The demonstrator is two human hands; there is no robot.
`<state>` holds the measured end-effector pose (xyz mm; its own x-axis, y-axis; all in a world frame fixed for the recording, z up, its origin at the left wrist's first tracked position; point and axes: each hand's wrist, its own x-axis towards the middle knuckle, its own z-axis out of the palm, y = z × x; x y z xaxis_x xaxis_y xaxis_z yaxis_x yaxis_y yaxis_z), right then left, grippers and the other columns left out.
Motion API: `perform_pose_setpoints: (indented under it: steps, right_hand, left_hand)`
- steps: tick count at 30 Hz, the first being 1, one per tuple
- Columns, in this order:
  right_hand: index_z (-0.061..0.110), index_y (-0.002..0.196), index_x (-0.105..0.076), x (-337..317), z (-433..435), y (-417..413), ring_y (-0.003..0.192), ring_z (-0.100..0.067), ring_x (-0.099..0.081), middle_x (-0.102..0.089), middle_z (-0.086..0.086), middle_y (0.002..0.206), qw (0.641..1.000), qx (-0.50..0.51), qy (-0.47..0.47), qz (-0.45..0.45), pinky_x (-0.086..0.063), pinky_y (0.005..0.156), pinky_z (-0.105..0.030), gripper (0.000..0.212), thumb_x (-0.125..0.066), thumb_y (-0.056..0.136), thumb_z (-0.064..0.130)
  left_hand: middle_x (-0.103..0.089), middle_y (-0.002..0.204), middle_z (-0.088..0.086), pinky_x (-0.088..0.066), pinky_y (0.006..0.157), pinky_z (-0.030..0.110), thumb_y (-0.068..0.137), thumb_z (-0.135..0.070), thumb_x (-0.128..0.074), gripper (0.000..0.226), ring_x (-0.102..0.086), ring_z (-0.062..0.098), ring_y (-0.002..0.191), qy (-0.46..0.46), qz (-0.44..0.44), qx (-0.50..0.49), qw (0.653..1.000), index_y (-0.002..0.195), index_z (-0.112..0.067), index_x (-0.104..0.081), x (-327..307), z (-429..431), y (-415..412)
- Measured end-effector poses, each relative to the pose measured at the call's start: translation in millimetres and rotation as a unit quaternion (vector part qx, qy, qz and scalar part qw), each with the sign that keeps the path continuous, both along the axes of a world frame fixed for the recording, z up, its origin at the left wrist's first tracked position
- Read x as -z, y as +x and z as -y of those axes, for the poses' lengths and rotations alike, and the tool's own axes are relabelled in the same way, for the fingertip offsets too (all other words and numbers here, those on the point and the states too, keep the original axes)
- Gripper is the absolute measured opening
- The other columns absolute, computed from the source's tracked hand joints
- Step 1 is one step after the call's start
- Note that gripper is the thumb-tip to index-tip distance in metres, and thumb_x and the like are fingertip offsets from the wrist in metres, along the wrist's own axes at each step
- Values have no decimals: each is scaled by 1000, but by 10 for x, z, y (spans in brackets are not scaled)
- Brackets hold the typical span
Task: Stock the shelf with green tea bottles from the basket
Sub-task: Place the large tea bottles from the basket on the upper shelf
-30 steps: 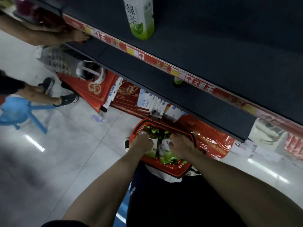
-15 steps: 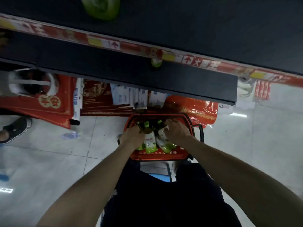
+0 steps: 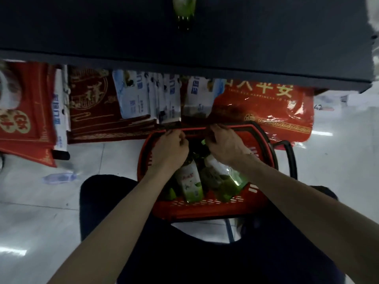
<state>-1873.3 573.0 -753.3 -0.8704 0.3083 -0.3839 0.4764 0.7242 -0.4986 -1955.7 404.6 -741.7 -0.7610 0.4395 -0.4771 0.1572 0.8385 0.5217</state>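
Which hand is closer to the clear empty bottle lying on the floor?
The left hand. The clear bottle lies on the floor to its left; the right hand is farther off, across the red basket.

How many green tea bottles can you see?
3 for sure: two in the red basket, one bottle left, another right, plus one on the shelf. Hands may hide more.
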Motion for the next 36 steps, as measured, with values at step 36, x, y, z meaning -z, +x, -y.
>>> perform_pose_setpoints:
  steps: [36]
  right_hand:
    - [21,116,-73,227,-161,1220,108,-26,-66,-72,-7,115,987,110,-30,-113,-51,94,-34,26,-60,97,34]
  left_hand:
    - [-64,103,1,-57,97,41,99,-24,-61,8,-62,17,93,200,202,-130,950,106,-20,-60,299,-66,1206]
